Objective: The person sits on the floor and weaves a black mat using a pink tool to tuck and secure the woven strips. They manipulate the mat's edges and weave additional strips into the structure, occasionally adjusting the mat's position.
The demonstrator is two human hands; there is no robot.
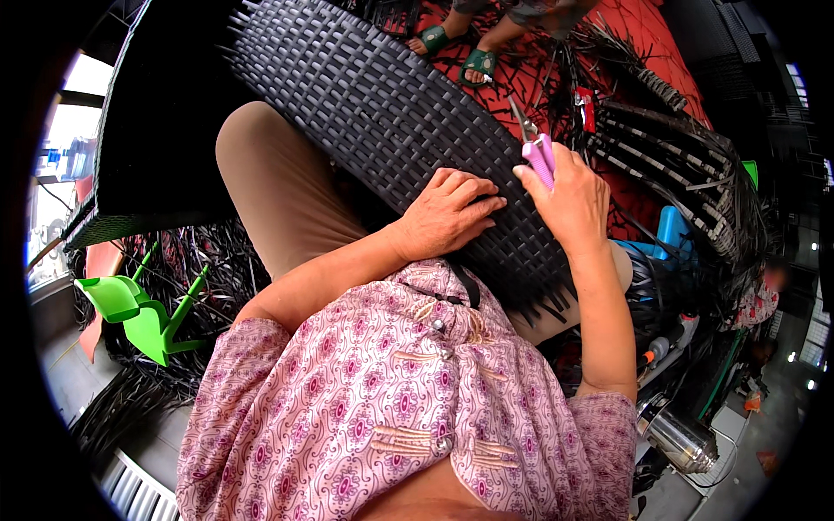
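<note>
Item one, a dark grey woven panel [391, 113], lying slantwise before the torso from the far left to the near right, its near end over the right thigh; loose strand ends [549, 304] stick out at that near end, with more at the far end; item two, the left hand [452, 211], set on the weave near the panel's near edge, fingers half curled and fingertips touching it, whether any strand is pinched cannot be told; item three, the right hand [569, 195], closed about the pink handles of a pair of scissors [540, 162], thumb on the near side, blades pointing away past the panel's far edge, how far they are parted being too small to tell; step in hand, by judgement, finishing the weave, with one hand steadying or feeling the strands and the cutter held ready; the next move, if a strand is to be trimmed, calls for singling out the end with the left fingers, turning the blades back to the panel and cutting clear of the woven part; surroundings, a red sheet [656, 52] strewn with dark strips beyond the panel; a green plastic seat-like piece [156, 317] at left; another person's sandalled feet [479, 65] beyond the panel.
</note>
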